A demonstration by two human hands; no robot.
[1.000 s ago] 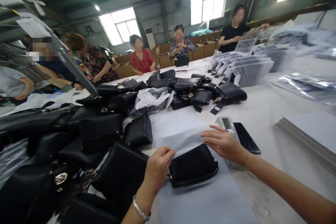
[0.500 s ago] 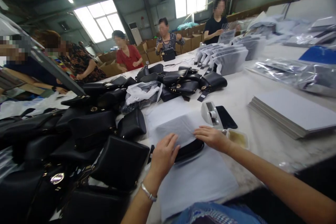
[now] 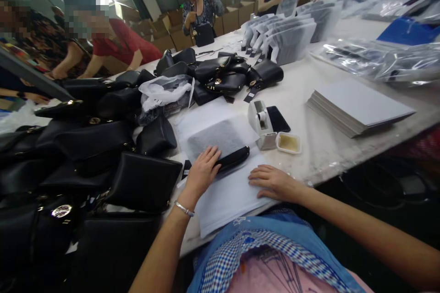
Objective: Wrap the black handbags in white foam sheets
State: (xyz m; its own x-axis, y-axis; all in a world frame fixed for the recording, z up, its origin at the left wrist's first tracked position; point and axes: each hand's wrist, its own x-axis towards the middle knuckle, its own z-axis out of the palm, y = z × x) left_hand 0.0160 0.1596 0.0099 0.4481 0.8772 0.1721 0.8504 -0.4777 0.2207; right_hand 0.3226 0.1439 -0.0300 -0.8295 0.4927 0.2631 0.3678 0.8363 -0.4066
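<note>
A black handbag lies in front of me, its far part covered by thin white tissue paper. My left hand rests flat on the covered bag near its left end, fingers stretched out. Over the near part of the sheet, my right hand lies with fingers extended, apart from the bag and at the right edge of the paper. Neither hand grips anything. A dark tag shows just left of my left hand.
Many black handbags crowd the left side. A tape dispenser, a phone and a small dish sit beyond my right hand. Stacked grey boards lie right; wrapped bags stand farther back. Several co-workers work across the table.
My right hand has come off the covered bag and moved toward me onto the near paper. My left hand stays on the bag, now flatter. The head view has tilted down.
</note>
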